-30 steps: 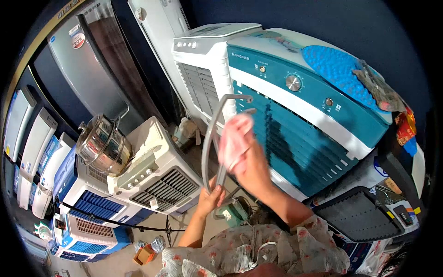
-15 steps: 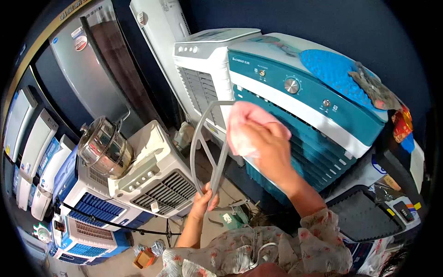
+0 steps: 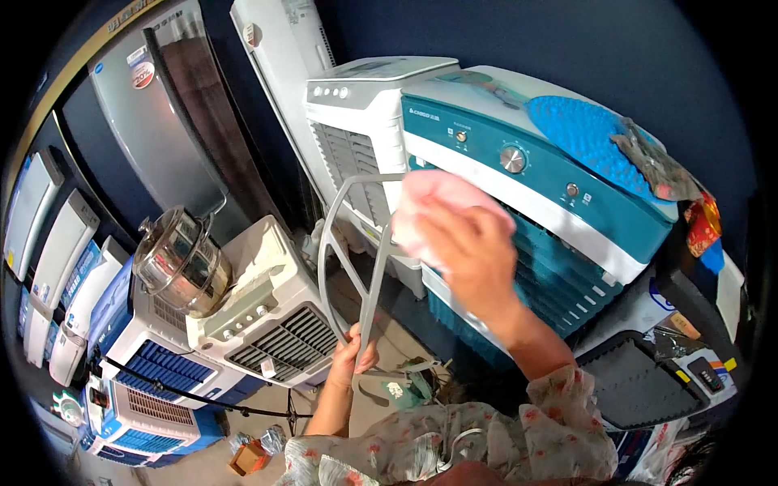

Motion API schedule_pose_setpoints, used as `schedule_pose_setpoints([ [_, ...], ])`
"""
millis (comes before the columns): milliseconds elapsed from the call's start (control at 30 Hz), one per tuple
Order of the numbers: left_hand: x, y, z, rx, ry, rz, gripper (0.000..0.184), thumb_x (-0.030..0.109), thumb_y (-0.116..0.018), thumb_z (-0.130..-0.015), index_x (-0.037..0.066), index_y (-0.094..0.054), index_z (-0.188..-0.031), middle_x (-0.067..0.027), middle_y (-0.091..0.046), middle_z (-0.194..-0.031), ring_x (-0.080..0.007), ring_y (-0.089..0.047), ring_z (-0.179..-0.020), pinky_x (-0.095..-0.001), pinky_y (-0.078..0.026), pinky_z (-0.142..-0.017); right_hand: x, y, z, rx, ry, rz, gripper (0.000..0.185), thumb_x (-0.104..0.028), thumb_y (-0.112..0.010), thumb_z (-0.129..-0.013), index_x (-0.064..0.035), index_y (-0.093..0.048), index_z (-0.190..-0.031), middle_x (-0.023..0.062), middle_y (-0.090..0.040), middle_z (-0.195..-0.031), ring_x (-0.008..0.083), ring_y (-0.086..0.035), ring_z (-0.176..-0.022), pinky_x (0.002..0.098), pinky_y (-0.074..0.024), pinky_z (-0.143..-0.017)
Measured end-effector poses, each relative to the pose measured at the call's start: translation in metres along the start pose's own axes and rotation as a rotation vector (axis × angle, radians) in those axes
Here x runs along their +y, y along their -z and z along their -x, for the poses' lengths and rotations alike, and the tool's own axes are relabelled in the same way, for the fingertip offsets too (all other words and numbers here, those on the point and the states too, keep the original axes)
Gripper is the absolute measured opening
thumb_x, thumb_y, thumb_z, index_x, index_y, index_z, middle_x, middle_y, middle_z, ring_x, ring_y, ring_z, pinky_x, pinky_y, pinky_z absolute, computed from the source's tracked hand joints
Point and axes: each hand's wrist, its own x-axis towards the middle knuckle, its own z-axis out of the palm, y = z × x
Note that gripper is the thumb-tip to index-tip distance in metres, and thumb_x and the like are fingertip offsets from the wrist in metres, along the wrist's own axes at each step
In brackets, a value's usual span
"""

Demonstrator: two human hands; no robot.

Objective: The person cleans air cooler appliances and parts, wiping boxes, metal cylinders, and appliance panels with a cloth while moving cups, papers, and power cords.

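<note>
My left hand [image 3: 348,360] is closed around the lower end of a grey curved frame [image 3: 375,287] with a crossbar inside it. Its upper corner runs behind a pink cloth [image 3: 429,202], which my right hand [image 3: 478,259] grips and presses against the frame. The right fingers are bent over the cloth, slightly blurred. Behind the cloth stands a teal and white air cooler [image 3: 438,130] with a round knob; a gap between it and the cloth cannot be judged.
A beige air cooler [image 3: 284,324] on the left bears a steel steamer pot [image 3: 182,259]. A white air cooler [image 3: 348,101] and a tall fridge [image 3: 146,105] stand behind. A blue bumpy mat [image 3: 575,138] lies on the teal cooler. A black treadmill-like machine [image 3: 640,377] is at right.
The frame and the left hand have shifted slightly left. My right hand has turned a little, still holding the pink cloth at the frame's upper corner.
</note>
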Motion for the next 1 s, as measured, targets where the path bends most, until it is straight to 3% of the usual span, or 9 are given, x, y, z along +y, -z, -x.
schedule_pose_setpoints([
  [100,0.0,-0.007,0.0,0.03,-0.021,0.033,0.047,0.029,-0.048,-0.093,0.002,-0.039,-0.129,-0.002,-0.039,-0.054,-0.0078,-0.03,-0.034,-0.0204,-0.025,-0.034,0.012,-0.024,0.007,-0.184,-0.023,-0.023,0.036,-0.004,-0.06,-0.067,-0.0126,-0.063,-0.102,-0.0013,-0.062,-0.108,0.0237,-0.053,-0.085,0.0319,-0.0443,-0.077],
  [200,0.003,0.005,0.003,-0.002,-0.079,0.138,0.047,0.029,-0.046,-0.093,0.004,-0.036,-0.132,-0.0019,-0.041,-0.055,-0.0072,-0.03,-0.034,-0.0206,-0.025,-0.034,0.036,-0.018,0.007,-0.161,-0.29,-0.063,0.035,-0.005,-0.061,-0.067,-0.0137,-0.063,-0.1,-0.002,-0.061,-0.107,0.0231,-0.053,-0.085,0.032,-0.0432,-0.078],
  [300,0.002,0.013,0.002,-0.021,-0.093,0.141,0.048,0.029,-0.045,-0.094,0.005,-0.035,-0.134,-0.0019,-0.041,-0.055,-0.0074,-0.03,-0.034,-0.0206,-0.025,-0.034,0.03,0.0,0.003,-0.027,-0.358,0.031,0.034,-0.006,-0.061,-0.066,-0.0145,-0.063,-0.099,-0.0028,-0.061,-0.107,0.0222,-0.053,-0.084,0.0317,-0.0422,-0.079],
  [400,-0.002,0.008,-0.004,0.024,-0.057,0.107,0.048,0.03,-0.045,-0.094,0.005,-0.035,-0.134,-0.0015,-0.041,-0.056,-0.007,-0.03,-0.034,-0.0199,-0.025,-0.034,-0.006,0.016,-0.01,0.042,-0.144,-0.102,0.033,-0.008,-0.061,-0.067,-0.0146,-0.063,-0.099,-0.0026,-0.061,-0.108,0.0215,-0.052,-0.084,0.0319,-0.0422,-0.078],
  [467,-0.003,0.002,-0.006,0.018,-0.056,0.075,0.049,0.031,-0.046,-0.094,0.004,-0.036,-0.133,-0.0014,-0.04,-0.055,-0.0069,-0.029,-0.035,-0.0196,-0.025,-0.034,-0.022,0.006,0.004,-0.076,0.002,-0.033,0.031,-0.011,-0.061,-0.068,-0.0148,-0.063,-0.098,-0.0034,-0.059,-0.11,0.021,-0.052,-0.085,0.0317,-0.0417,-0.078],
  [500,0.0,-0.004,-0.006,0.016,-0.083,0.065,0.049,0.03,-0.046,-0.093,0.004,-0.036,-0.133,-0.0015,-0.04,-0.055,-0.007,-0.029,-0.035,-0.0197,-0.025,-0.034,-0.021,-0.003,0.012,-0.188,0.1,0.056,0.032,-0.022,-0.056,-0.072,-0.0152,-0.059,-0.102,-0.0028,-0.055,-0.114,0.0201,-0.05,-0.089,0.0318,-0.0436,-0.074],
  [700,0.013,-0.007,-0.002,0.1,-0.06,-0.1,0.045,0.029,-0.046,-0.093,0.004,-0.039,-0.129,-0.0015,-0.039,-0.054,-0.0072,-0.03,-0.034,-0.02,-0.025,-0.033,-0.004,-0.009,0.033,-0.292,-0.093,0.022,0.034,-0.007,-0.061,-0.064,-0.0123,-0.062,-0.098,-0.0013,-0.059,-0.107,0.0231,-0.053,-0.088,0.0314,-0.0461,-0.071],
  [833,0.008,0.002,0.0,0.062,-0.138,0.062,0.047,0.029,-0.037,-0.097,0.004,-0.029,-0.137,0.0015,-0.039,-0.055,-0.0057,-0.029,-0.031,-0.0203,-0.023,-0.036,-0.004,0.017,0.013,-0.069,-0.272,0.033,0.034,-0.004,-0.061,-0.065,-0.012,-0.063,-0.098,0.002,-0.061,-0.109,0.0248,-0.052,-0.087,0.0324,-0.0458,-0.075],
  [1000,0.003,-0.006,-0.003,0.029,-0.081,0.02,0.043,0.029,-0.038,-0.097,0.008,-0.035,-0.134,-0.0003,-0.041,-0.056,-0.0058,-0.029,-0.031,-0.0201,-0.024,-0.033,-0.039,0.003,0.006,0.003,-0.095,-0.096,0.035,-0.005,-0.062,-0.066,-0.0099,-0.061,-0.1,0.0053,-0.06,-0.11,0.0279,-0.052,-0.087,0.0349,-0.0447,-0.08],
])
